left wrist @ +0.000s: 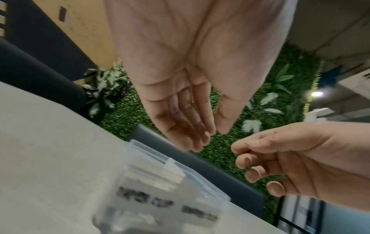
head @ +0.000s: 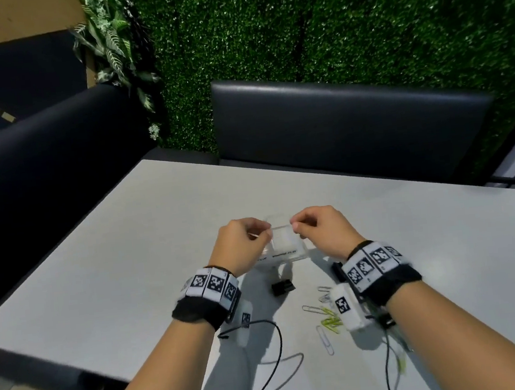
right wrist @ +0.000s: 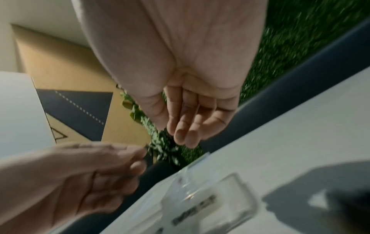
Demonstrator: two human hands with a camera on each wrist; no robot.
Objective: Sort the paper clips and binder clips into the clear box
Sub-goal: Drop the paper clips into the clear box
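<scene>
The clear box [head: 282, 246] sits mid-table with black label text on its near wall, seen blurred in the left wrist view as the box [left wrist: 166, 182] and in the right wrist view as the box [right wrist: 210, 197]. My left hand [head: 261, 232] hovers over its left edge; in the wrist view this hand [left wrist: 210, 137] has nearly straight fingers and holds nothing. My right hand [head: 296, 225] hovers over the right edge with fingers loosely curled [right wrist: 180, 136] and nothing in them. Nearer me lie a black binder clip [head: 282, 287], silver paper clips [head: 325, 340] and yellow-green paper clips [head: 331, 319].
The grey table [head: 129, 256] ends in dark bench seats [head: 337, 116] at the back and left, with a green hedge wall behind. A black cable [head: 276, 351] loops on the table near its front edge.
</scene>
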